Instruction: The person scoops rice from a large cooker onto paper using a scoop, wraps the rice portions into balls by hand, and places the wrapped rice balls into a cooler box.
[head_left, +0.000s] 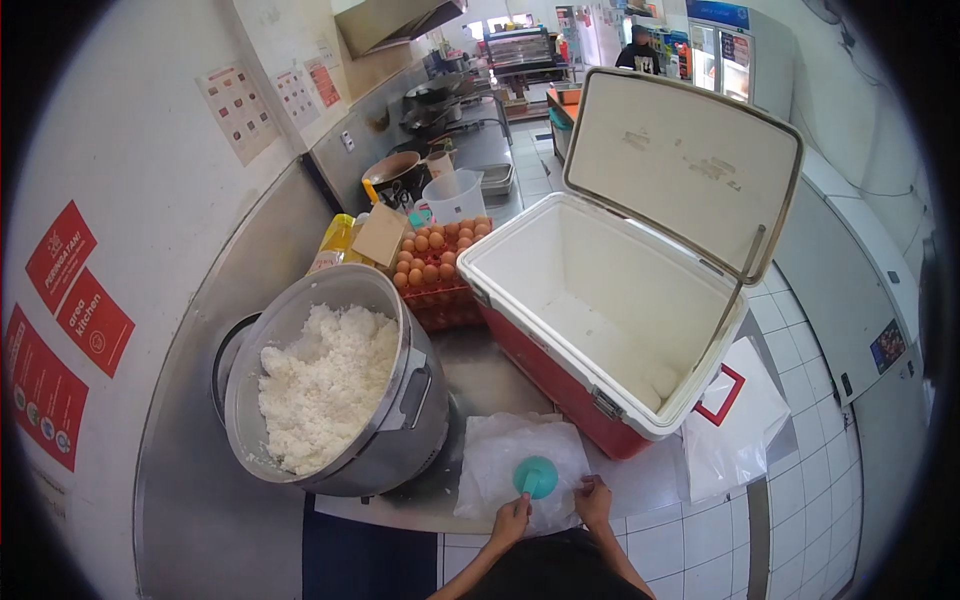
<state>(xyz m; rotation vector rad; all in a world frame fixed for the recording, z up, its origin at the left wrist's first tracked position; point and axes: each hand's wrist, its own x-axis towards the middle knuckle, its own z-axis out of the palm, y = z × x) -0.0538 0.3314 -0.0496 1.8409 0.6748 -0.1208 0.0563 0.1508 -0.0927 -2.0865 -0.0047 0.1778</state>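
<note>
My left hand (513, 519) is closed on the handle of a teal plastic scoop (540, 474), whose rounded part lies over a stack of thin white plastic sheets (487, 457). At the right edge of the same sheets, my right hand (594, 501) has its fingers bent together by the sheet's border; whether it pinches the plastic is too small to tell. To the left stands a large metal pot (427, 397) heaped with cooked white rice (322, 390). A red and white cooler box (517, 341) stands beyond the sheets with its lid (682, 150) raised; a few whitish rounded bundles (661, 381) lie in its near right corner.
Red trays of brown eggs (442, 296), a clear measuring jug (456, 196) and a yellow pouch (335, 238) stand behind the pot. White plastic packs (731, 435) lie right of the cooler. The steel counter's front edge is close to me. A person (640, 54) stands far back.
</note>
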